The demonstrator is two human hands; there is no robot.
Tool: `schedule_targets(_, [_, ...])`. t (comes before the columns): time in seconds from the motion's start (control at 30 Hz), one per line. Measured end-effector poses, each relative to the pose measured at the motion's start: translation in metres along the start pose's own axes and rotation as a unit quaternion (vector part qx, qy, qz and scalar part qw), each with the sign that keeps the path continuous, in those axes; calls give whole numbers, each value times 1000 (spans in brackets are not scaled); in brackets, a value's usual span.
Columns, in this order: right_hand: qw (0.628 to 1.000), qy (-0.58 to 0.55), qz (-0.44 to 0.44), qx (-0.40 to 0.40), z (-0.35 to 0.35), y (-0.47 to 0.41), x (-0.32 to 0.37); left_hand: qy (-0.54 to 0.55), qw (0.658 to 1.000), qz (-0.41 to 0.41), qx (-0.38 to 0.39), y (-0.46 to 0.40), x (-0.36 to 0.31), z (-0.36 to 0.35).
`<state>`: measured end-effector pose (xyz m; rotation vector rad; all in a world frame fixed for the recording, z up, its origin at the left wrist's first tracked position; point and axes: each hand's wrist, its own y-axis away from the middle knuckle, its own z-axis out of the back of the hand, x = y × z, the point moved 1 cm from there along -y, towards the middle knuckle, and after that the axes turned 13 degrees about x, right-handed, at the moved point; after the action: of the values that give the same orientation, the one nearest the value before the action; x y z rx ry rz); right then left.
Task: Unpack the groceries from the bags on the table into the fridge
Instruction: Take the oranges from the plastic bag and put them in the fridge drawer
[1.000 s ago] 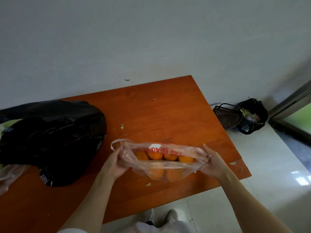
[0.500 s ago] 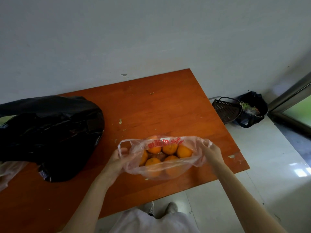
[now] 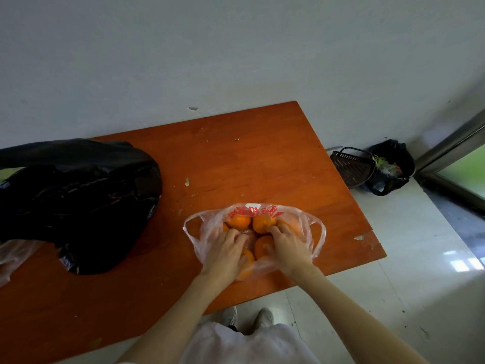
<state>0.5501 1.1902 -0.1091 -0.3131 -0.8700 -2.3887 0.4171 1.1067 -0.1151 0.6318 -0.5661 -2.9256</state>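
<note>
An orange-brown wooden table [image 3: 236,164] stands against a plain pale wall [image 3: 236,48], its top dotted with small green scraps; to its right lies a glossy white tiled floor [image 3: 420,258], with a metal-framed glass door [image 3: 462,164] cut off at the frame edge. Near the table's front right edge sits a clear plastic bag [image 3: 307,227] with red lettering, its mouth spread wide and its two handles splayed to either side. Inside it lie the oranges [image 3: 237,222] — several, packed together, the exact number hard to tell under the hands and the film. Both hands reach into the bag: the left hand [image 3: 224,254] lies over the nearer fruit with fingers curled down onto it, and the right hand [image 3: 288,248] does the same beside it, fingertips bent over an orange at the back. Whether either has actually closed round a fruit cannot be told. On the table's left a large black plastic bag [image 3: 78,200] lies slumped, its contents hidden, and a scrap of another clear bag [image 3: 13,256] is cut off at the left edge. On the floor in the corner lean a dark slotted basket [image 3: 351,166] and a black rubbish bag [image 3: 393,166] — open, with blurred green waste inside.
</note>
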Motion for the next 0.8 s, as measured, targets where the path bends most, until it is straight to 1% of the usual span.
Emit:
schedule_targets(0.07, [998,50,-37,29,-13,2,0,-21,999,44,21,2,7,-8])
schedule_targets(0.2, [991,121,-50,32,-30,4,6,-88,994,43,44,8,7,-21])
schedule_targets(0.27, [989,136,-56,28,-35,2,6,-103,992,54,52,9,6,-29])
schedule_targets(0.33, [989,138,-60,13,-38,1,5,-91,993,60,48,10,8,-34])
schedule_targets(0.43, [989,138,-53,-10,-43,5,6,-82,995,46,42,12,12,-41])
schedule_targets(0.47, [990,133,-49,-24,-45,7,5,-81,995,43,29,13,14,-42])
schedule_targets(0.57, [994,79,-47,-64,-51,10,1,-36,999,21,23,14,18,-44])
schedule_targets(0.67, [990,-51,-70,-109,-57,23,-1,54,997,38,38,22,20,-38])
schedule_targets(0.73, [973,-154,-70,-157,-59,40,-3,144,988,49,31,31,19,-32])
schedule_targets(0.8, [947,-254,-66,-186,-58,62,-3,213,976,48,16,37,14,-26])
